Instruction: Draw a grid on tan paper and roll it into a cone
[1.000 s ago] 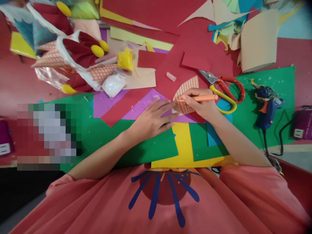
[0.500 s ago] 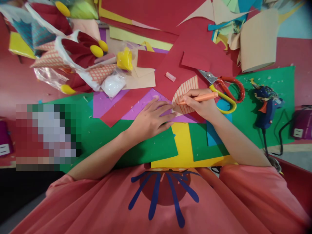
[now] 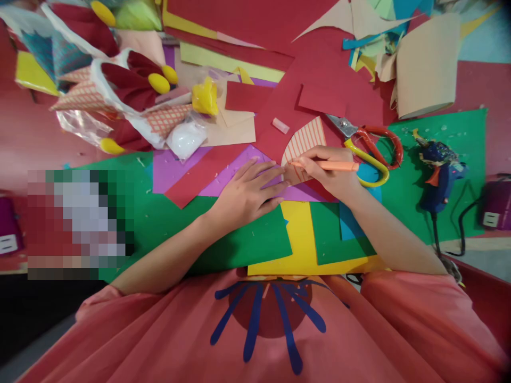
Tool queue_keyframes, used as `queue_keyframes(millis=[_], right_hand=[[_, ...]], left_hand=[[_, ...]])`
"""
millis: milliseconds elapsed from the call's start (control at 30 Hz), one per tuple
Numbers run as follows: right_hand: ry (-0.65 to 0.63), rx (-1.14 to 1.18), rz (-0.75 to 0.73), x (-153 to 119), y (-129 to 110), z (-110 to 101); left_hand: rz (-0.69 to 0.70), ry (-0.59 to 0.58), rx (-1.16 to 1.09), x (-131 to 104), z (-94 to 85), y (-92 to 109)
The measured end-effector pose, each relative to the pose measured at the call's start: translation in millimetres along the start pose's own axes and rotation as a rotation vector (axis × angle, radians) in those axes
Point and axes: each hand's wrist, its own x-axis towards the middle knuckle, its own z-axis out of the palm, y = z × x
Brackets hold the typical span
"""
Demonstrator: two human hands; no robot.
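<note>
One right hand (image 3: pixel 338 180) pinches orange marker (image 3: pixel 344 166), likely for neatness; spread left hand (image 3: pixel 248 192) maybe steadies striped paper (image 3: pixel 308 139) from eight o'clock.

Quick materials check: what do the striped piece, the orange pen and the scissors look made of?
Striped piece: probably matte paper or thin card; flat, with no shine.
Orange pen: likely smooth plastic, by its even colour.
Scissors: metal blades, by their grey sheen; the red and yellow handles look glossy, perhaps plastic-coated.

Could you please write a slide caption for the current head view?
The right hand holds an orange marker over striped paper, the left hand at its edge, scissors nearby.
</note>
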Motion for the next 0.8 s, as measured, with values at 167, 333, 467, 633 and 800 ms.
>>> queue_keyframes(millis=[167,333,467,633,800], right_hand=[[-0.029,0.046,0.072,1.6,1.3,0.7],[-0.057,0.065,0.081,2.1,0.9,0.2],[-0.084,0.169,0.092,3.4,4.2,-0.1],[-0.058,0.201,0.111,3.3,5.8,0.3],[-0.070,0.142,0.104,2.6,5.1,0.1]], left_hand=[[-0.019,-0.022,-0.007,0.2,-0.8,1.2],[-0.008,-0.016,0.001,0.7,-1.2,1.7],[-0.013,-0.013,0.004,0.8,-0.8,1.4],[-0.040,-0.039,-0.024,0.5,-0.9,1.1],[-0.022,-0.018,-0.022,0.6,-0.7,1.1]])
